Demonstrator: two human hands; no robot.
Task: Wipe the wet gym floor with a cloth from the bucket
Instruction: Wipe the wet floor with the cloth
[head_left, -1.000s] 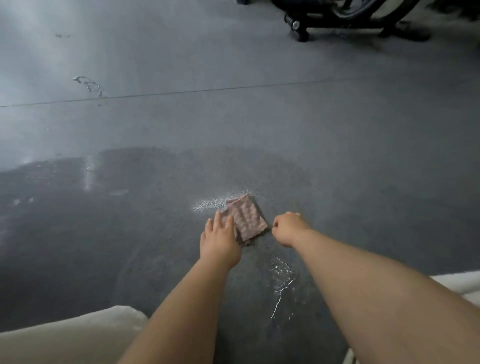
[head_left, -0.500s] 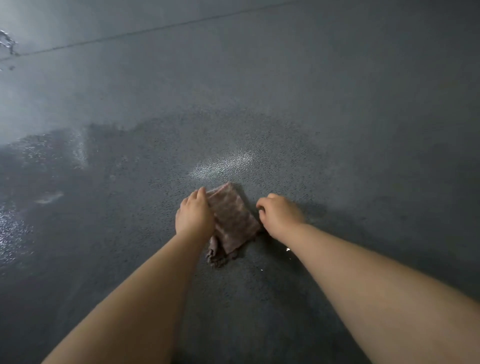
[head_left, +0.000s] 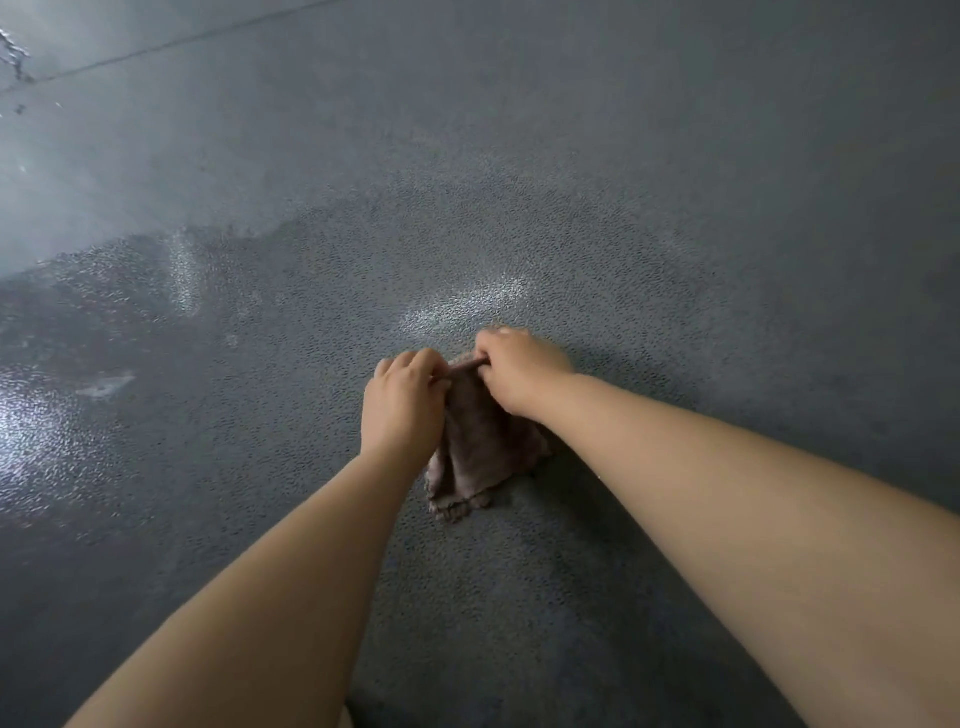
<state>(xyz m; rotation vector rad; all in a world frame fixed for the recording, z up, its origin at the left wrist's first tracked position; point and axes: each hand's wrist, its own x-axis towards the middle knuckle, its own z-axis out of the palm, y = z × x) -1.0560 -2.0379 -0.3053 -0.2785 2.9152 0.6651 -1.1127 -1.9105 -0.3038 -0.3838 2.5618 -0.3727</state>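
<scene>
A brownish-pink cloth (head_left: 475, 452) lies partly lifted on the dark grey gym floor (head_left: 675, 208). My left hand (head_left: 402, 402) pinches its top edge on the left, and my right hand (head_left: 514, 371) grips the same edge on the right, so the far edge is bunched up between them. The cloth's frayed lower edge trails on the floor towards me. A wide dark wet patch (head_left: 156, 338) spreads to the left of the cloth, with shiny glints. No bucket is in view.
A floor seam (head_left: 156, 47) runs across the far left. A small puddle (head_left: 13, 57) glistens at the top left corner. Standing water shines at the left edge (head_left: 31, 415).
Both hands have closed on the cloth's far edge and lifted it, bunching it. Earlier the left hand rested flat beside the cloth, with the right hand at its right edge.
</scene>
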